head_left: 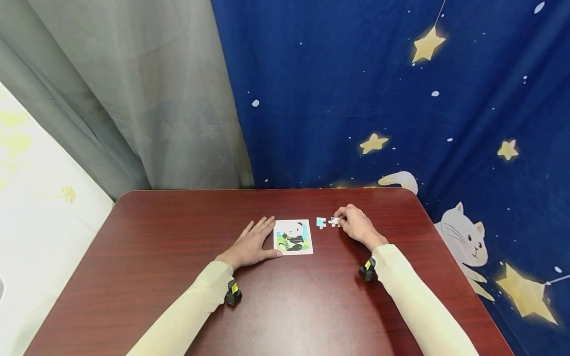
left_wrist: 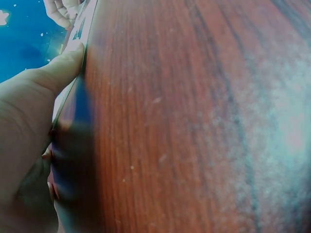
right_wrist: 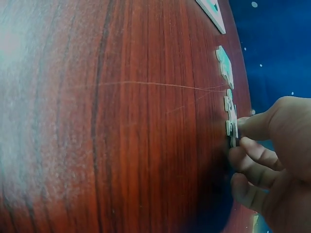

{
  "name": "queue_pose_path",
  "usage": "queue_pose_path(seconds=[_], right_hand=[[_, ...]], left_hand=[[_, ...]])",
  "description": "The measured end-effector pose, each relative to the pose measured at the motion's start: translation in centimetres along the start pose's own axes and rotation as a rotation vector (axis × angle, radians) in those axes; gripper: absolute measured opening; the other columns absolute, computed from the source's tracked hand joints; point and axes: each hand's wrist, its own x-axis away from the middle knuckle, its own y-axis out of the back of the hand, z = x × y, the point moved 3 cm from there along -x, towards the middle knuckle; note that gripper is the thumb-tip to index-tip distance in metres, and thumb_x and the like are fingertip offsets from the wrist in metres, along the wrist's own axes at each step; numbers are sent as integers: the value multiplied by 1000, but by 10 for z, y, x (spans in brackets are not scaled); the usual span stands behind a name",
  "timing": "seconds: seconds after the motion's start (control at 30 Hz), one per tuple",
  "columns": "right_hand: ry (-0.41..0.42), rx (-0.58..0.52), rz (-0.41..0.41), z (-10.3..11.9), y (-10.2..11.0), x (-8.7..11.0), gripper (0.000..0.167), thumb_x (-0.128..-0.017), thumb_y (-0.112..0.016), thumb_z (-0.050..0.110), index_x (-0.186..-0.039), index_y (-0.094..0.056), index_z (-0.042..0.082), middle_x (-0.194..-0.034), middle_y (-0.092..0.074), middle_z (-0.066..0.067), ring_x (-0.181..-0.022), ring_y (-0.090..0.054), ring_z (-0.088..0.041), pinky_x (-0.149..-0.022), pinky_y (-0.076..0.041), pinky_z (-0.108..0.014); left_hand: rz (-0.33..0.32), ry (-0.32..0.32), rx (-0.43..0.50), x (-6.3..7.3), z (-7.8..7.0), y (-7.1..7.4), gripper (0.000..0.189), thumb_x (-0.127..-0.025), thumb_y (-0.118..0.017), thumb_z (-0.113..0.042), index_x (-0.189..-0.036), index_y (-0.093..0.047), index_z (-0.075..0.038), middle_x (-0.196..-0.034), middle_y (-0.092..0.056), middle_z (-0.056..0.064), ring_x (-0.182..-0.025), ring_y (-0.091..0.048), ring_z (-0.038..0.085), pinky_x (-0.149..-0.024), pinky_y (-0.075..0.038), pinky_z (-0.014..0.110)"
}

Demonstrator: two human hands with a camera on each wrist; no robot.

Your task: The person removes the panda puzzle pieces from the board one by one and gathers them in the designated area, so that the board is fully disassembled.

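Cream sleeves (head_left: 178, 316): run in from the lower edge, with a black wrist device (head_left: 233, 292) worn at each cuff.
Left hand (head_left: 251, 244): laid with fingers extended and thumb spread, both touching the left side of the panda jigsaw board.
Right hand (head_left: 356, 225): curled, a white-and-black puzzle piece (head_left: 334, 221) being pinched between thumb and fingertips at the tabletop.
Panda jigsaw board (head_left: 297, 252): placed flat between the hands, its panda picture largely visible; whether gaps remain cannot be told at this scale.
Pale-blue puzzle piece (head_left: 320, 222): left loose between board and right hand, held by neither.
Progress: judged partial; at least two pieces are yet to be seated.
Table (head_left: 285, 306): reddish-brown, wood-grained, glossy.
Room: backed by a grey curtain (head_left: 187, 89) and a blue curtain (head_left: 329, 74) printed with stars and a cat.
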Motion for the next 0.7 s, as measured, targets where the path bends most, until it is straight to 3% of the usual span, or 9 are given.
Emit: queue_pose_path(seconds=[0.2, 0.37, 0.7], right_hand=[[-8, -31, -38, 3, 2, 1, 29, -104, -63, 10, -132, -68, 7, -117, -66, -11, -111, -66, -30, -97, -54, -51], [27, -47, -67, 14, 3, -1, 30, -102, -65, 10, -132, -68, 7, -116, -67, -11, -110, -68, -30, -95, -55, -52], [88, -42, -23, 51, -5, -2, 26, -103, -68, 13, -128, -73, 11, -116, -67, -6, -107, -67, -24, -94, -57, -48]], left_hand=[[12, 13, -13, 1, -5, 3, 103, -95, -73, -60, -169, -28, -4, -180, -22, 12, -169, -15, 35, -137, -7, 60], [20, 19, -47, 2, -9, 7, 101, -96, -73, -58, -168, -29, -4, -179, -23, 12, -169, -16, 34, -136, -10, 60], [36, 38, -55, 2, -7, 6, 101, -97, -70, -61, -170, -27, -7, -180, -20, 8, -170, -13, 31, -138, -8, 58]])
